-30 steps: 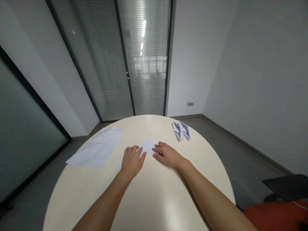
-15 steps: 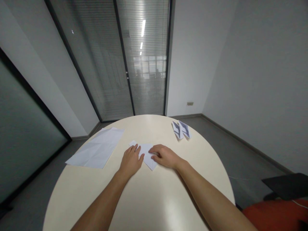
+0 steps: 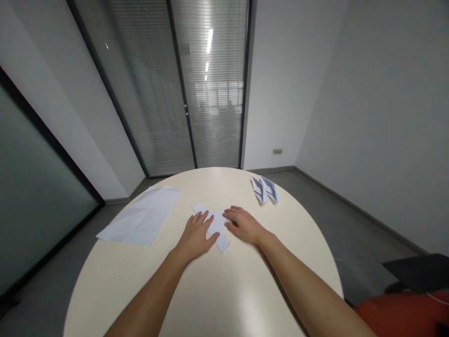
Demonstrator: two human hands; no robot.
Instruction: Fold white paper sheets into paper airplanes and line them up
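A small folded white sheet of paper (image 3: 218,223) lies on the round cream table (image 3: 210,290) between my hands, one pointed corner toward me and another up at the left. My left hand (image 3: 195,236) rests on its left side, fingers spread and thumb stretched across toward the lower corner. On the right side, my right hand (image 3: 243,224) touches the paper's edge with extended fingertips, the thumb a little apart from them. Parts of the paper are hidden beneath both hands.
A large creased white sheet (image 3: 143,217) lies at the table's left. Two folded paper pieces with dark print (image 3: 269,189) stand at the back right. A red chair (image 3: 403,313) and a black flat panel (image 3: 417,271) are at the lower right, off the table.
My left hand has spread wider, its thumb moving right and down over the paper. My right hand has shifted slightly up, its fingers straighter. The paper's lower corner sits slightly nearer me.
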